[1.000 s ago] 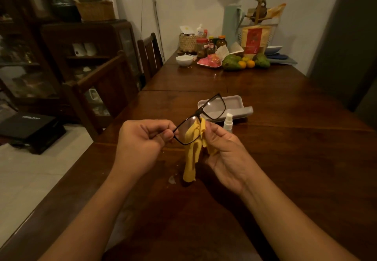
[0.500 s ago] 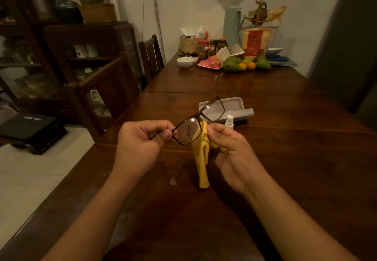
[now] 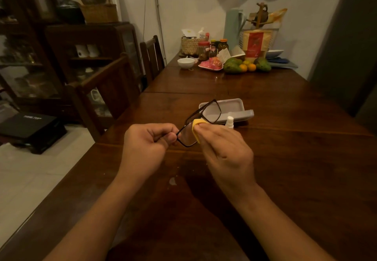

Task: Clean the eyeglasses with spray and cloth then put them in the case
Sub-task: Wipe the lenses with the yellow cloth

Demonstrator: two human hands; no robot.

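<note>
A: Eyeglasses (image 3: pixel 201 123) — where were they at that moment?

B: Held up over the wooden table (image 3: pixel 285 158), between both hands, just in front of the open case (image 3: pixel 230 110). The frame was tilted, its far lens higher and overlapping the case in the view, its near lens lower and toward the left hand.

A: How was the left hand (image 3: pixel 148 145) placed?

B: It was curled closed, fingers folded in, with thumb and forefinger pinching the near end of the black frame.

A: And the right hand (image 3: pixel 226 150)?

B: Its fingers were closed over a yellow cloth (image 3: pixel 196 127), pressing it against the near lens. Only a small fold of cloth showed above the fingers; the rest was hidden behind the hand.

A: Could you tell whether the cloth covered both faces of the lens?

B: No, the hand blocked that.

A: Where was the spray?

B: A small white spray bottle (image 3: pixel 229 121) stood upright on the table, just beside the front edge of the case and right behind the right hand's knuckles. Neither hand touched it.

A: The case itself?

B: Grey, lying open and flat on the table, with nothing inside it that I could see.

A: Anything else on the table?

B: At the far end, well apart from the hands, sat a white bowl (image 3: pixel 185 63), some jars (image 3: pixel 204 49), and green and orange fruit (image 3: pixel 246 66).
</note>
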